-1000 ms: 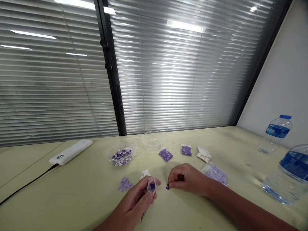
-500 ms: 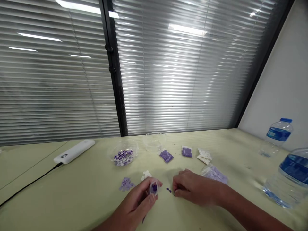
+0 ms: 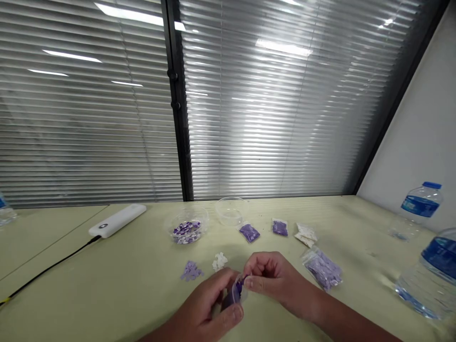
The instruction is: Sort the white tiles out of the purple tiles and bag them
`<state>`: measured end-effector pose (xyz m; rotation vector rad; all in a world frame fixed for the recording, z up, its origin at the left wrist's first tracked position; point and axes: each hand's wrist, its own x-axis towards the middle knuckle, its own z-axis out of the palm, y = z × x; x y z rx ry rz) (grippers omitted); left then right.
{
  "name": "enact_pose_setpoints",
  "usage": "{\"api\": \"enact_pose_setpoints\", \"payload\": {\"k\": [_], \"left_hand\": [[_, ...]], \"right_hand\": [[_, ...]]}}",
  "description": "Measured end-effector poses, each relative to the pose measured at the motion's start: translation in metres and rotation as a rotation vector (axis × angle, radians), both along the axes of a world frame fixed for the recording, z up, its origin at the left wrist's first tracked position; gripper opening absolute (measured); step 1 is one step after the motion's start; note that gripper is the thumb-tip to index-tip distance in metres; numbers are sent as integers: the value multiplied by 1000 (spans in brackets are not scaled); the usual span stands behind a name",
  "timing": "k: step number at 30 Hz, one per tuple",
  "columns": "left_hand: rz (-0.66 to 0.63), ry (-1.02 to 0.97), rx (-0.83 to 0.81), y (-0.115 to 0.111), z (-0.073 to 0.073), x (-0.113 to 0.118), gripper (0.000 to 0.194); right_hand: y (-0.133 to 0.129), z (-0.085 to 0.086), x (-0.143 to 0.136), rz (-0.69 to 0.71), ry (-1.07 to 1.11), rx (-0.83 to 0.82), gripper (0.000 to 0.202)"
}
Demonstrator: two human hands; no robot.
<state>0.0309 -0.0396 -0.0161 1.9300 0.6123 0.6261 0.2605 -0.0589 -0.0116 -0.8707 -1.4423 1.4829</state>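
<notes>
My left hand point(image 3: 213, 306) is wrapped round a small clear bag point(image 3: 233, 293) with dark purple pieces in it, its mouth turned to the right. At that mouth, the thumb and forefinger of my right hand point(image 3: 272, 280) are pinched together; a small purple piece seems to be between the fingertips. Beyond my left hand lie a little heap of white pieces point(image 3: 220, 261) and, further left, a heap of light purple pieces point(image 3: 191, 270). A larger bag of light purple pieces point(image 3: 323, 269) rests behind my right forearm.
A clear bowl point(image 3: 187, 227) holds mixed purple and white pieces, beside a clear round container point(image 3: 231, 211). Further right are purple packets point(image 3: 280, 227) and white packets point(image 3: 305, 234). Water bottles point(image 3: 420, 204) stand at right; a white device point(image 3: 117, 221) with a cable lies left.
My right hand has lifted from the table and moved left to the bag's mouth. The bag in my left hand has tilted to the right. The view has shifted slightly.
</notes>
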Motion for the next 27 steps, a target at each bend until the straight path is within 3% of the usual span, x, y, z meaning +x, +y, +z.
{"api": "enact_pose_setpoints", "payload": {"k": [5, 15, 18, 23, 27], "left_hand": [[-4, 55, 73, 2, 0, -2, 42], [-2, 95, 47, -3, 7, -1, 33], [6, 75, 44, -5, 7, -1, 37], [50, 29, 9, -5, 4, -1, 43], [63, 19, -6, -7, 5, 0, 45]], "right_hand": [[7, -17, 5, -88, -27, -3, 34], [-9, 5, 7, -113, -383, 251, 49], [-9, 7, 7, -130, -443, 331, 42], [-12, 16, 8, -168, -612, 628, 25], [-12, 16, 10, -223, -629, 687, 23]]}}
